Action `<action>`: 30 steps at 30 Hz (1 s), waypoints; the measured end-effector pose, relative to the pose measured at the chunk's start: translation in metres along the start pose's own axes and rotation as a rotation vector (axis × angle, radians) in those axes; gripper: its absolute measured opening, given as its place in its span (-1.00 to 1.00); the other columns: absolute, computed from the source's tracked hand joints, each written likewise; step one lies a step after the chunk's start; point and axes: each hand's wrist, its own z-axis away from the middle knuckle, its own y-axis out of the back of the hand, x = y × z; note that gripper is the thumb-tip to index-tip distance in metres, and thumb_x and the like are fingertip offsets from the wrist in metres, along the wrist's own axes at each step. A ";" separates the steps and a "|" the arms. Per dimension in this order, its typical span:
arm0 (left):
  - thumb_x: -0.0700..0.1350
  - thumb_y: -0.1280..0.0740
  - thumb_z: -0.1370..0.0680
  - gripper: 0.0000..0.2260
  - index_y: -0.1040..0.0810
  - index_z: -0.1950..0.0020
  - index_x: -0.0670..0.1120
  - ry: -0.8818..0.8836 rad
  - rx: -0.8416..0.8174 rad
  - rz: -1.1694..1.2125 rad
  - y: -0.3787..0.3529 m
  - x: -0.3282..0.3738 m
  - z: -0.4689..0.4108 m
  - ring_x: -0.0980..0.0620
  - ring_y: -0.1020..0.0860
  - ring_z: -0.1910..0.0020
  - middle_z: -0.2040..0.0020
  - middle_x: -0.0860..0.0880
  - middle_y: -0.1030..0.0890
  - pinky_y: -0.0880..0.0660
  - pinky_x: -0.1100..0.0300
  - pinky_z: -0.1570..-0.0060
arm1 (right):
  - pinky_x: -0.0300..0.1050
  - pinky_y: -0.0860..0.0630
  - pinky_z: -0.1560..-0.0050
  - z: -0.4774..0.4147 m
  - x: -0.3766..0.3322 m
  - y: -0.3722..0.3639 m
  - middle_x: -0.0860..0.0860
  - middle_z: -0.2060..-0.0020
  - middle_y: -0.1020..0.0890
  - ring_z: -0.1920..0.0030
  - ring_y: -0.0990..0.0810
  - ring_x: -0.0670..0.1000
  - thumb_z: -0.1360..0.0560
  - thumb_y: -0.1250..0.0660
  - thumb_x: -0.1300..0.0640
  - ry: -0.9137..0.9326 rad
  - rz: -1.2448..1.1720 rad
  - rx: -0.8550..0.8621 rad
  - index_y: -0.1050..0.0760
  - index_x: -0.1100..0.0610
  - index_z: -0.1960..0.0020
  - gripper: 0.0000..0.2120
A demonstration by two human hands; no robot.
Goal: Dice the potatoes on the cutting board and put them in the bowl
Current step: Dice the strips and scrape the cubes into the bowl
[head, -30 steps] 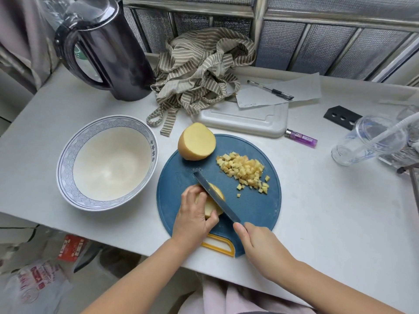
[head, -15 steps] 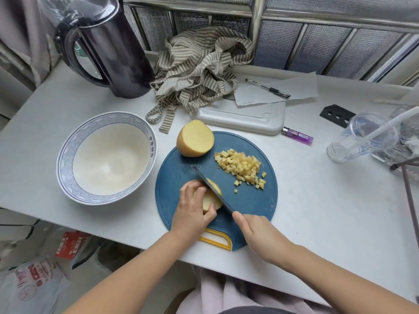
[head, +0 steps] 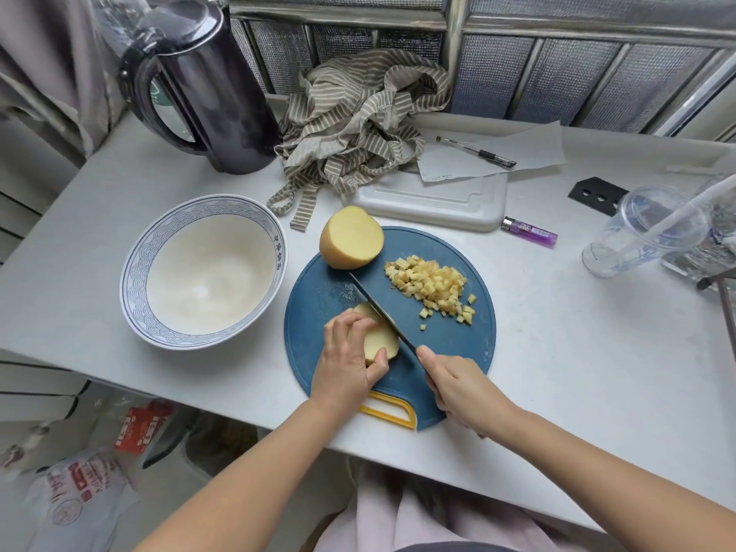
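In the head view, a potato piece point(head: 380, 340) is held down on the round blue cutting board point(head: 318, 312) by the left hand point(head: 346, 360), with the fingers curled over its top and the thumb pressed against its near end. A knife point(head: 378, 308) is gripped by the right hand point(head: 462, 388). The fingers are wrapped round the hidden handle. The blade is set against the piece's right side; whether it has cut in cannot be told. A pile of diced potato point(head: 434, 282) is seen on the board's far right, and a potato half point(head: 350, 237) at its far edge. The bowl point(head: 135, 268) is placed just left of the board.
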 end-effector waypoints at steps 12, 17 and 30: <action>0.09 -0.23 -0.45 -0.62 -0.44 -0.17 -0.09 0.019 0.001 -0.056 -0.001 0.000 -0.001 -0.05 -0.30 -0.19 -0.16 -0.10 -0.43 -0.49 0.05 -0.05 | -0.05 -0.31 0.22 0.020 -0.002 -0.010 0.07 0.37 -0.39 0.34 -0.33 0.00 -0.65 0.07 -0.18 0.055 0.152 0.027 -0.25 0.14 0.31 -0.49; 0.08 -0.21 -0.45 -0.64 -0.37 -0.17 -0.07 0.004 0.011 -0.055 -0.002 0.000 -0.001 -0.06 -0.30 -0.22 -0.14 -0.14 -0.46 -0.46 0.03 -0.11 | -0.10 -0.28 0.25 0.018 -0.002 -0.007 0.03 0.41 -0.32 0.37 -0.27 -0.01 -0.64 0.08 -0.19 0.011 0.118 -0.013 -0.20 0.11 0.31 -0.51; 0.05 -0.22 -0.43 -0.67 -0.45 -0.06 -0.15 -0.053 0.035 -0.068 -0.007 -0.005 -0.002 -0.07 -0.32 -0.20 -0.05 -0.11 -0.45 -0.44 0.07 -0.12 | -0.20 -0.25 0.34 0.010 -0.012 -0.008 -0.02 0.44 -0.34 0.41 -0.30 -0.06 -0.66 0.12 -0.15 -0.004 0.212 -0.046 -0.21 0.11 0.31 -0.50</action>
